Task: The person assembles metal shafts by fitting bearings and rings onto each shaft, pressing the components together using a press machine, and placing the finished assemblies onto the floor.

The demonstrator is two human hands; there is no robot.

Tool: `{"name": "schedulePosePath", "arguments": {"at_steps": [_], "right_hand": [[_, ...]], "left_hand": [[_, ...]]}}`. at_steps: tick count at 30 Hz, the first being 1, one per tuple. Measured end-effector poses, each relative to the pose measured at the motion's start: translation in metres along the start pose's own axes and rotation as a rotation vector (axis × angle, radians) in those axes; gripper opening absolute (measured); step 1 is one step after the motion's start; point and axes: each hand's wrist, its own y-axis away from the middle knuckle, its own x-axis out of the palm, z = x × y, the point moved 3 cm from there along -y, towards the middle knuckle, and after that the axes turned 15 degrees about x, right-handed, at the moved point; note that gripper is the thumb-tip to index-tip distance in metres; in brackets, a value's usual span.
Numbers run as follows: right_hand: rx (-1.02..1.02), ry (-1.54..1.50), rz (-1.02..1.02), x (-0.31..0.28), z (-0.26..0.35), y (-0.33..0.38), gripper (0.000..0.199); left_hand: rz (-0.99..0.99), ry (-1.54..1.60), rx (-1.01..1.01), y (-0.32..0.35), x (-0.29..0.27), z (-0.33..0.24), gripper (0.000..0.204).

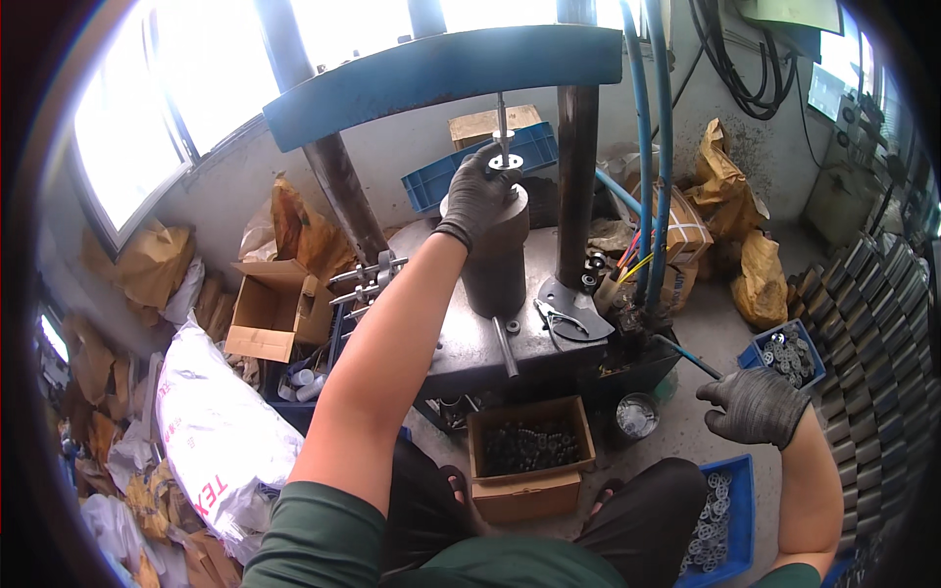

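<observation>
head view: the gloved left hand (477,196) rests on top of a dark steel cylinder (497,257) on the press table (470,343), fingers curled at a small flanged ring (506,162) under the ram rod (502,122). the gloved right hand (755,404) closes loosely on a blue-tipped lever (686,357), near a blue bin of washers (790,355).

Pretty tight around the press. Left hand (477,196) is up at the dark cylinder block (495,250), w/ the blue crossbeam (441,73) right overhead and the thin rod (502,122) coming down beside the fingers. Steel columns (576,186) box it in both sides, blue hoses (652,147) hang on the right. Base plate (470,333) has a loose bar (504,346) and pliers (559,318) on it. Right hand (757,404) has open floor around it, between the blue bins (789,353) and the cardboard box (529,456).
</observation>
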Motion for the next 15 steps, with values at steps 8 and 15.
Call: {"name": "schedulePosePath", "arguments": {"at_steps": [8,15], "right_hand": [[-0.039,-0.033,-0.104,0.025,-0.002,0.01,0.034],[0.107,-0.063,-0.061,0.081,0.0,0.032,0.026]], "left_hand": [[0.003,0.083,-0.083,0.001,-0.001,0.034,0.058],[-0.023,0.005,-0.134,-0.003,0.005,0.031,0.06]]}}
